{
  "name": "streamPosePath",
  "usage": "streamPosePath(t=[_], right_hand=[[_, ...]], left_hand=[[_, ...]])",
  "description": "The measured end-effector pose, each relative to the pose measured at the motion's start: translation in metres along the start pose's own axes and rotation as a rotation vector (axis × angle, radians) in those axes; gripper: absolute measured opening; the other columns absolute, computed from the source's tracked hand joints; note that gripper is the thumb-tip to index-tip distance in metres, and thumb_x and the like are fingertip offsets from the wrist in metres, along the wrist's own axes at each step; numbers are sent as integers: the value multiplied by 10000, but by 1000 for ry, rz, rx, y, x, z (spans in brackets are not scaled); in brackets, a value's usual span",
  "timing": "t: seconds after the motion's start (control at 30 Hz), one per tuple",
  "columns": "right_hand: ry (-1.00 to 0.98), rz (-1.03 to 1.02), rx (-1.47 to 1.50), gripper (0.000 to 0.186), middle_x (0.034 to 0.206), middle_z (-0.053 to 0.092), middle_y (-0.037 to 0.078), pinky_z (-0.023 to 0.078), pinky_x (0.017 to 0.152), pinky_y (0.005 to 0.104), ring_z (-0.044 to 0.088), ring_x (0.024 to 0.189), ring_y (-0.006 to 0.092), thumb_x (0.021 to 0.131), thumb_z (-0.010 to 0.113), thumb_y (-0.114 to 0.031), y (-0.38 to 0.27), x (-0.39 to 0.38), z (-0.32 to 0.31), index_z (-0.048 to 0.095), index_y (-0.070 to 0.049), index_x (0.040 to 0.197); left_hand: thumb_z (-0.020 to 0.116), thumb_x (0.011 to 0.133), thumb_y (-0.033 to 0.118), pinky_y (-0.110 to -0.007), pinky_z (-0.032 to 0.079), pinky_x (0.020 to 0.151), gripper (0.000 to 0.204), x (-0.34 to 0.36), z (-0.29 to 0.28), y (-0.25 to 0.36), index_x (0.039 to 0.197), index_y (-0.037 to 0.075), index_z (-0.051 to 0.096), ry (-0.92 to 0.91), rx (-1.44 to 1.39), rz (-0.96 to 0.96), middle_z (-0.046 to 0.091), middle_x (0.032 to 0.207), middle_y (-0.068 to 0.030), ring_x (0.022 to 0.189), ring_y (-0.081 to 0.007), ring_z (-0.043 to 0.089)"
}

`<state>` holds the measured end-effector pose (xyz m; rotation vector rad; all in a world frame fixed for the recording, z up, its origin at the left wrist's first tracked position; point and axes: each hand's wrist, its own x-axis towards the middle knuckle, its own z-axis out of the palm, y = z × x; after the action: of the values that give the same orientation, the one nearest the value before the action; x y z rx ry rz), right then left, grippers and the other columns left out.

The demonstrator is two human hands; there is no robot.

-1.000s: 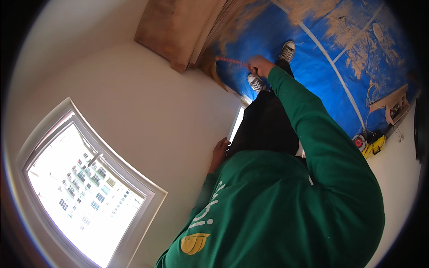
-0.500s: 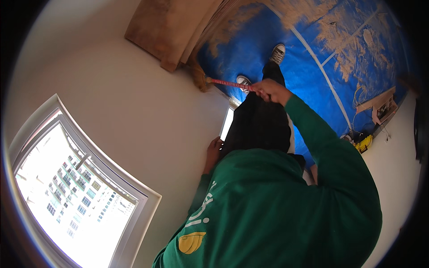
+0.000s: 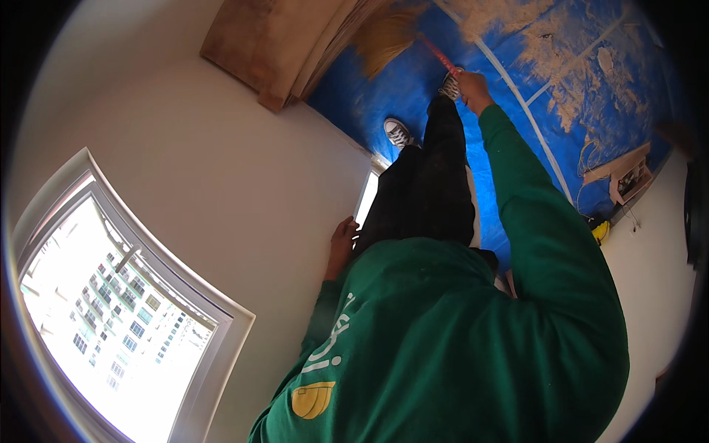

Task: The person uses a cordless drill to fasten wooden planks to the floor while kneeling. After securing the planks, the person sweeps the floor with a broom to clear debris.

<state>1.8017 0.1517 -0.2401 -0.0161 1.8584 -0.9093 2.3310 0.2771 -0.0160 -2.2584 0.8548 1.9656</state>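
A broom with straw-coloured bristles (image 3: 384, 40) and a slim red handle (image 3: 437, 54) is held out ahead by my right hand (image 3: 473, 88), whose fingers wrap round the handle's near end. The bristles are smeared by motion over the dusty blue floor covering (image 3: 343, 96), close to the boards at the wall. Beside my left thigh hangs my left hand (image 3: 343, 240), with its fingers loosely apart and nothing seen in them. Part of that hand is hidden by my leg.
Brown wooden boards (image 3: 255, 44) lean on the pale wall (image 3: 244, 170) at the far left. Sawdust-like dirt (image 3: 569, 66) covers much of the sheet. A wooden box (image 3: 628, 177) with cords stands at right, near a yellow object (image 3: 602, 232). The window (image 3: 125, 310) is at left.
My right hand has swung forward, away from my body, carrying the broom from the wall's foot out over the blue sheet. My left hand stays beside my thigh.
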Motion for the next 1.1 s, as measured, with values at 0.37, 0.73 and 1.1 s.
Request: streamPosePath(t=[0.37,0.73,1.1], right_hand=[[130,-82,-112,414,721,523,-32,314,399,251,389,477,35,1077,613,-198,-110,-228,-160,630,-40,1459],[-531,154,-433,418,775,560,-32,323,455,239,441,555,47,999,627,-159,-110,-336,-118,686,-64,1401],[-207,-291,-864,229,779,699,242,541,663,494,727,776,396,887,639,-174,5,-20,-28,746,2,786]], left_hand=[[631,1055,374,-366,546,936,583,13,4,4,1506,14,544,-27,-22,45,692,1306,-141,1106,-221,680],[634,1061,225,-350,546,914,427,-21,9,77,1442,34,606,106,311,441,736,1150,-91,1023,-187,677],[639,1044,406,-501,464,1135,523,-190,-151,280,1462,92,609,1285,1038,568,595,1438,-187,1360,-379,565]])
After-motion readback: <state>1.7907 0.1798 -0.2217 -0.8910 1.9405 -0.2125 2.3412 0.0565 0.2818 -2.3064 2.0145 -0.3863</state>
